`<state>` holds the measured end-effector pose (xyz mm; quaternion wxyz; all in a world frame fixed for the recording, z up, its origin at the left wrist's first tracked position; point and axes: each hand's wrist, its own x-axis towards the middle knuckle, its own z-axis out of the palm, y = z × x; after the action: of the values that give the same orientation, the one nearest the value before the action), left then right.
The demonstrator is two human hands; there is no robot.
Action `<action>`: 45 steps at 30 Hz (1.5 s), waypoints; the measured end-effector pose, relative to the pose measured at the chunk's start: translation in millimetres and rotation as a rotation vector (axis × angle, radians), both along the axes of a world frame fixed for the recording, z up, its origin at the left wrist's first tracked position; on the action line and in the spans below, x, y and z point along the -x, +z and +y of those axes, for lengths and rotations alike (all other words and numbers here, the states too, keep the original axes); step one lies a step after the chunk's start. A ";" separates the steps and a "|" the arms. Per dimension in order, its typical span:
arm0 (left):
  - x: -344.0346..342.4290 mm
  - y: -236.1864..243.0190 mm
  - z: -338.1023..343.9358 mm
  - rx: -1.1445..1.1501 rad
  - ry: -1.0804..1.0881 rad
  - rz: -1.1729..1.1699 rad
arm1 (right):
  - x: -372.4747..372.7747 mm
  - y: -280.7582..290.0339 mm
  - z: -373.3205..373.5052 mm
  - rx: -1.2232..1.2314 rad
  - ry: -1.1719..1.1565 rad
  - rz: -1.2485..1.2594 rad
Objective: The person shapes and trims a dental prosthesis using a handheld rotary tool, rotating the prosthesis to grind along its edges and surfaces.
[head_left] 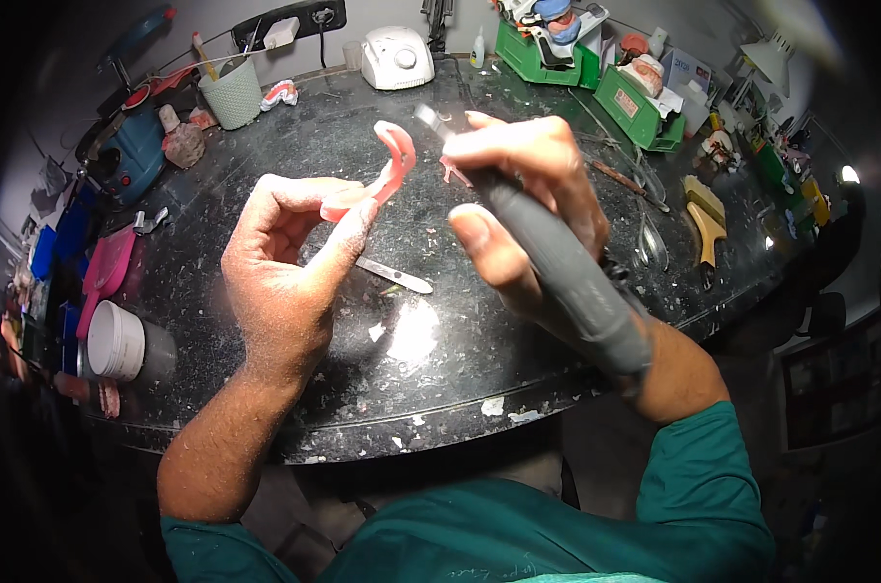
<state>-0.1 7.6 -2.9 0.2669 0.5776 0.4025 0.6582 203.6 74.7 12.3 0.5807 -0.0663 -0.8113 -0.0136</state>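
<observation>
Powdered with pale dust, my left hand (287, 277) pinches a curved pink denture base (396, 165) between thumb and fingers, above the bench. My right hand (562, 175) is wrapped round a thick grey rotary handpiece (567, 267). The handpiece's blurred metal tip (433, 119) points up and left, a little to the right of the denture base and apart from it. Beneath my left thumb, a flat metal blade (397, 276) lies on the bench. A small pink piece (452, 173) shows just left of my right fingers, partly hidden by them.
The dark bench (499, 389) is strewn with chips. At the back stand a white control box (397, 58), a mesh cup (231, 92) of tools and green bins (638, 109). A white tub (116, 340) is at left, a brush (705, 219) at right.
</observation>
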 end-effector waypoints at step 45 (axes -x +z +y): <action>4.6 3.7 -0.4 -0.007 0.035 0.063 | 10.8 -10.1 -1.4 0.104 0.113 -0.114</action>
<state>-4.7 7.3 0.8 0.2405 0.5916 0.4185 0.6458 192.8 73.3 2.2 0.5293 -0.0496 -0.8450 0.0574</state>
